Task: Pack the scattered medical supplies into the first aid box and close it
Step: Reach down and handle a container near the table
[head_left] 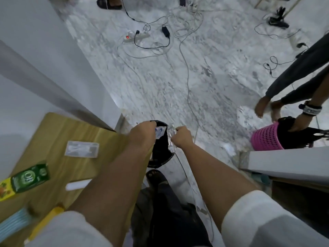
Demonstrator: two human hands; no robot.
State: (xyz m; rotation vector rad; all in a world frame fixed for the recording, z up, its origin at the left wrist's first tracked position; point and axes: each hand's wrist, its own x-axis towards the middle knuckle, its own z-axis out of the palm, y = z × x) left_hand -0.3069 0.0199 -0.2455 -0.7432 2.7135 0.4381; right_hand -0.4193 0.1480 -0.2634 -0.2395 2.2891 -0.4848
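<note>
Both my hands are stretched out over a black round bin (160,157) on the floor, past the table's right edge. My left hand (142,132) pinches a white wrapper piece with blue print (159,132). My right hand (181,138) grips a crinkled silvery foil wrapper (171,139). The two pieces hang close together above the bin's mouth. On the wooden table (80,132) lie a clear flat packet (81,149), a green carton (29,177), a white stick-shaped item (78,184), a yellow item (48,220) and a pale blue item (12,223). No first aid box is in view.
A white wall (35,50) rises left of the table. Cables and a power strip (138,35) sprawl over the marble floor. Another person stands at the right, a hand on a pink basket (265,138). A white ledge (288,163) juts in at right. My sandalled foot (156,177) is below the bin.
</note>
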